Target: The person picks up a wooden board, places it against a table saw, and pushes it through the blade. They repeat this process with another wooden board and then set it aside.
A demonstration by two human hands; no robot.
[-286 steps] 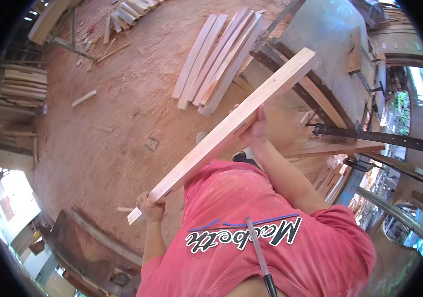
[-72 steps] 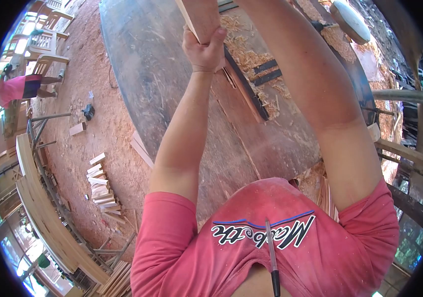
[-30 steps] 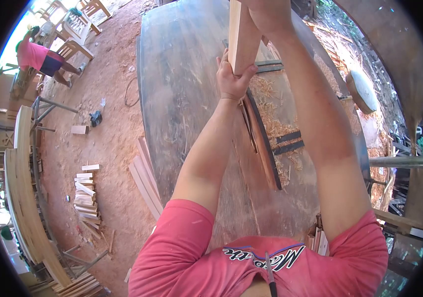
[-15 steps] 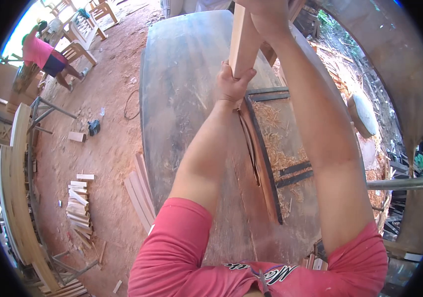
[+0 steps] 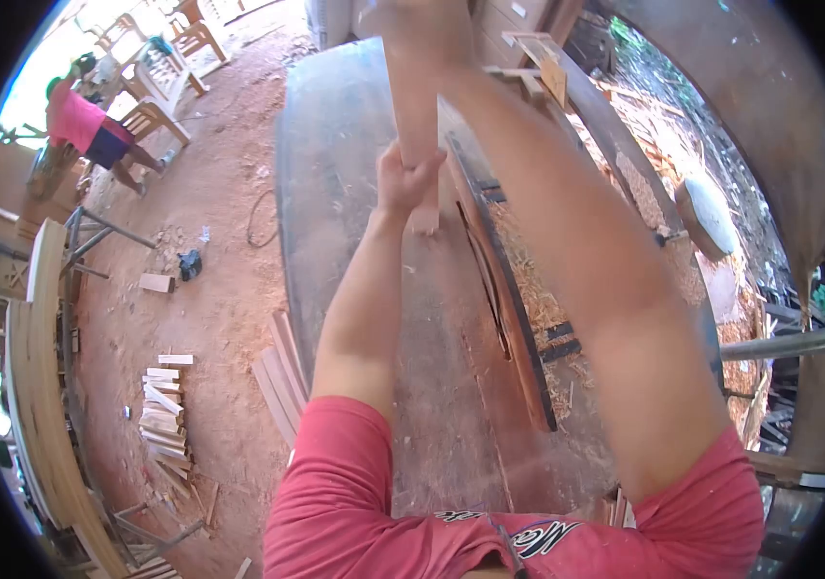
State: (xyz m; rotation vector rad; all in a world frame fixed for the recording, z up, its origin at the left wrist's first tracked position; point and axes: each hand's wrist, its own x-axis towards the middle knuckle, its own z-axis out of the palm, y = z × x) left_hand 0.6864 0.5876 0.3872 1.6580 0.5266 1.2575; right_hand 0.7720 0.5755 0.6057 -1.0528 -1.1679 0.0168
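Note:
A pale wooden board (image 5: 416,125) stands up from the worktable (image 5: 335,261), its lower end close over the tabletop. My left hand (image 5: 406,181) is closed around its lower part, thumb across the wide face. Higher up, at the top edge of the view, my right hand (image 5: 424,39) is on the board's upper part, blurred by motion. Just right of the board's lower end, a long wooden strip (image 5: 504,309) with a dark split lies on the tabletop. A dark frame (image 5: 559,340) with wood shavings lies beside it, partly behind my right arm.
Left on the dirt floor lie a row of short wood pieces (image 5: 163,420), a wood block (image 5: 155,283) and a black bag (image 5: 189,263). Longer strips (image 5: 277,386) lean by the table's left side. A person in pink (image 5: 79,121) bends near wooden chairs (image 5: 153,118) at the far left.
Both hands have moved left with the board, away from the dark frame. The board now turns a wider face toward me, and its lower end shows below my left hand.

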